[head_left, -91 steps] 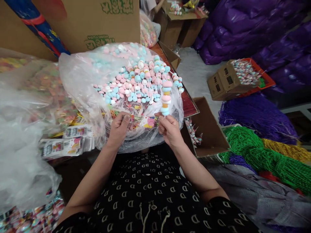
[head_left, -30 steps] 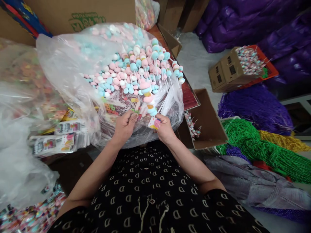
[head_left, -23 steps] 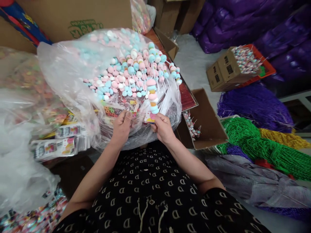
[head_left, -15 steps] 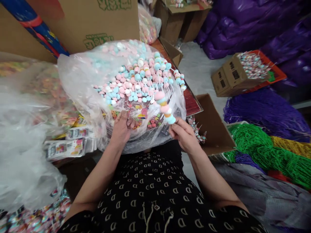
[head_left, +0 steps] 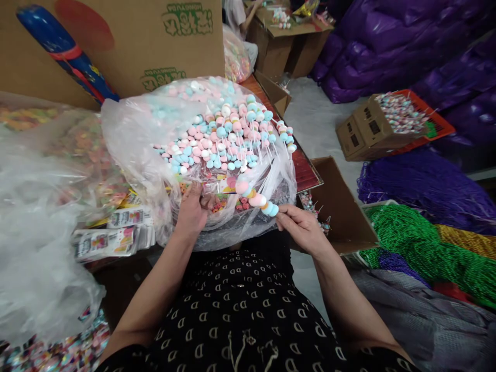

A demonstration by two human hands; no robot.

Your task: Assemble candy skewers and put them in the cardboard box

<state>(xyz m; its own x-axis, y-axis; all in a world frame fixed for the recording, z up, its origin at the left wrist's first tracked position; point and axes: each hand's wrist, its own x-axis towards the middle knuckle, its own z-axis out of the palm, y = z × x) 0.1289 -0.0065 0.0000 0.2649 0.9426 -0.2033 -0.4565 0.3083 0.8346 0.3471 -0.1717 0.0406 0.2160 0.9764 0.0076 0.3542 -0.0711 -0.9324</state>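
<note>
**A pastel candy skewer (head_left: 256, 199) pinched in my right hand (head_left: 302, 231)**

The skewer is a thin white stick threaded with soft, rounded sweets in pale pink, sky blue, white and a little orange. The sweets sit snugly against one another, and their surfaces look smooth and matte. I hold it nearly level, its pink tip leaning toward my left and up, directly above a clear plastic bag (head_left: 132, 144). My right fingers (head_left: 289, 219) are closed with my thumb around the blue end of the candy, gripping the stick, though its end is hidden among them.

My left hand (head_left: 191, 212) lies on the near side of the bag, just beside the skewer's tip. Its fingers (head_left: 207, 202) curl against the plastic; I cannot tell whether they pinch it or only rest there. Inside the bag is a dense heap of matching skewers (head_left: 220, 134), with bright printed packets (head_left: 220, 185) beneath them.

To my left, more printed packets (head_left: 104, 244) lie in stacks. To my right, an open cardboard box (head_left: 341, 206) holds a few skewers, with coils of green beads (head_left: 406, 248) and purple beads (head_left: 422, 191) beyond it. A co-worker's arm (head_left: 242, 13) shows at the far end of the room.
</note>
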